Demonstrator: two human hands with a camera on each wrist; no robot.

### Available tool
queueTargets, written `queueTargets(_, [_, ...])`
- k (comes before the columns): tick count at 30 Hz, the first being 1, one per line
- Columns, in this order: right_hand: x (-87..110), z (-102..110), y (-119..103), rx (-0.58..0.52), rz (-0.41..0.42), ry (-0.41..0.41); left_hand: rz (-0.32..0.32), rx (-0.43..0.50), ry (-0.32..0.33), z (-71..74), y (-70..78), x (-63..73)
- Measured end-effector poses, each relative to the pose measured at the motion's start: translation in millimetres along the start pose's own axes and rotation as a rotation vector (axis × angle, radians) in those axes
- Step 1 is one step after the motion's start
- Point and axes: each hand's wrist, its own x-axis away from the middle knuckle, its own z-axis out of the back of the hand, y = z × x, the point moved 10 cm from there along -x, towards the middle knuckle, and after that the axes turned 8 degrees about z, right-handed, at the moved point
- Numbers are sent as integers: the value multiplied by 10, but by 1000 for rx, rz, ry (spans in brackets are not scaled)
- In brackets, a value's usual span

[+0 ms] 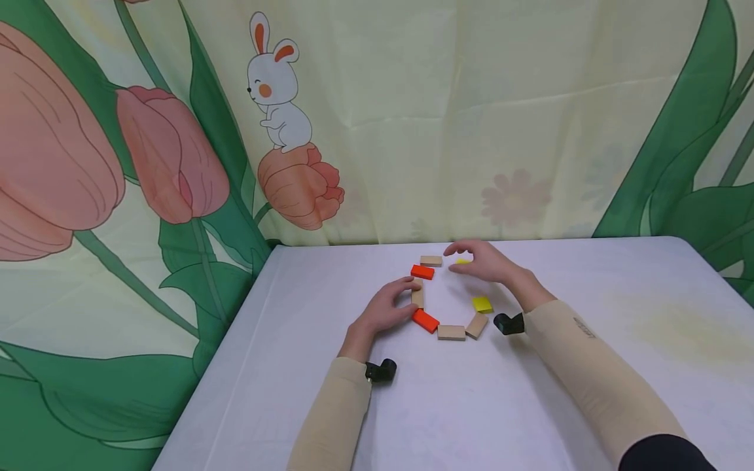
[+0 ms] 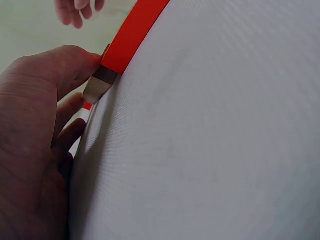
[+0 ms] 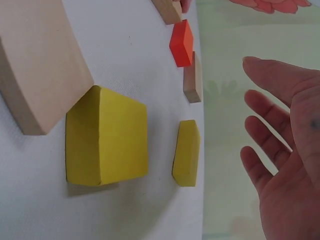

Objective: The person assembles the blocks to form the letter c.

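Observation:
Small rectangular blocks lie in a curved line on the table. My left hand (image 1: pixel 385 307) is at the left side of this curve, its thumb and fingers around the ends of a plain wooden block (image 1: pixel 417 297). In the left wrist view the thumb touches that wooden block (image 2: pixel 98 86) right where it meets a red block (image 2: pixel 136 35). My right hand (image 1: pixel 484 263) hovers at the far side, fingers spread and slightly bent. Beneath it lies a yellow block (image 3: pixel 187 152), partly hidden in the head view. Nothing sits between the right fingers.
Nearer along the curve are a red block (image 1: pixel 425 320), two wooden blocks, one in front (image 1: pixel 451 333), and another yellow block (image 1: pixel 482 305). At the far left end stand a red block (image 1: pixel 422 272) and a wooden block (image 1: pixel 430 260). A printed curtain (image 1: pixel 400 131) hangs behind the table.

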Motion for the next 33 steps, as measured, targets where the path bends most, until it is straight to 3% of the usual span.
queueTargets(10, [-186,-59,78,10,-5,-6,35,-10,-7,-13,-49,-19])
queueTargets(19, [-308,-172,111,-11,-10,-25,27,-10,-7,-8,-42,-9])
queueTargets(29, [-409,-364,56,-16,-58,-78,-2,-14,2,3,-6,-3])
queueTargets(33, [-441,-454,42,-25,-66,-117,19,-12,1,7,-29,2])
